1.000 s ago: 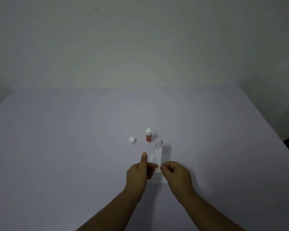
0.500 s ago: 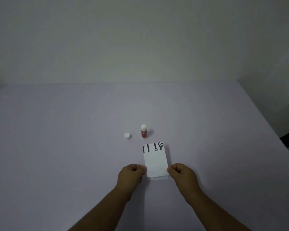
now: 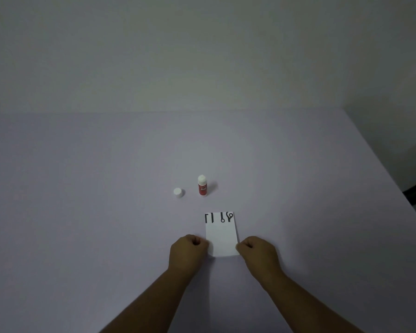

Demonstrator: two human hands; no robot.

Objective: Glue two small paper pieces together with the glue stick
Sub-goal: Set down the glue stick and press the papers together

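Note:
A small white paper with black marks along its far edge lies flat on the pale table. Whether a second piece lies under it I cannot tell. My left hand is curled at the paper's near left corner, fingertips pinching its edge. My right hand is curled at the near right corner, pinching that edge. Beyond the paper stands the red glue stick, upright and uncapped, its white glue tip showing. Its white cap sits on the table to the stick's left.
The table's right edge runs diagonally, with a dark floor gap beyond it. A plain wall rises behind the far edge.
The paper went from being held upright between my hands to lying flat on the table. My hands moved apart to its two near corners and have stayed there.

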